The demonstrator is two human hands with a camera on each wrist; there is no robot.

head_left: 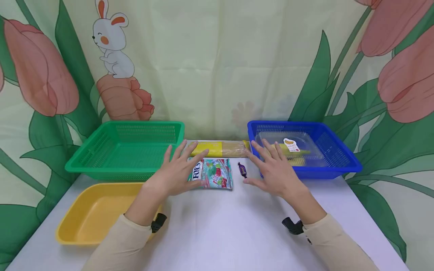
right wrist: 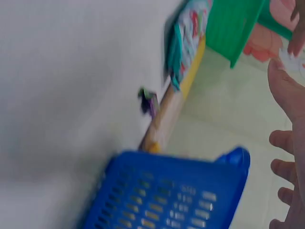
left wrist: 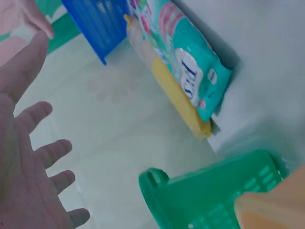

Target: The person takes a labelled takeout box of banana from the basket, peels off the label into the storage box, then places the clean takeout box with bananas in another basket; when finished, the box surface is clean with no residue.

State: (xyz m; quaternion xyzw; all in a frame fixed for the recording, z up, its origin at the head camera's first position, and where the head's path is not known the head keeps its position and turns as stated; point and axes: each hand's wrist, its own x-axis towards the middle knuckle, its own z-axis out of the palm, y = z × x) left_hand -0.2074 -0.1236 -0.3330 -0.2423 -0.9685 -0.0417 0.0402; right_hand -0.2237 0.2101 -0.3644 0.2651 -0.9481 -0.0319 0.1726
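Observation:
Both hands hover over the table with fingers spread, holding nothing. My left hand is near the left end of a teal FOX'S candy bag. Behind that bag lies a long yellow packet with a clear section. My right hand is at the front left of the blue basket, partly covering it. Just left of the right hand is a small purple wrapped candy. Inside the blue basket sits a clear plastic box with a banana label and yellow contents.
A green basket stands at the back left. In front of it is a yellow tray, partly hidden by the left forearm. A printed curtain hangs behind the white table.

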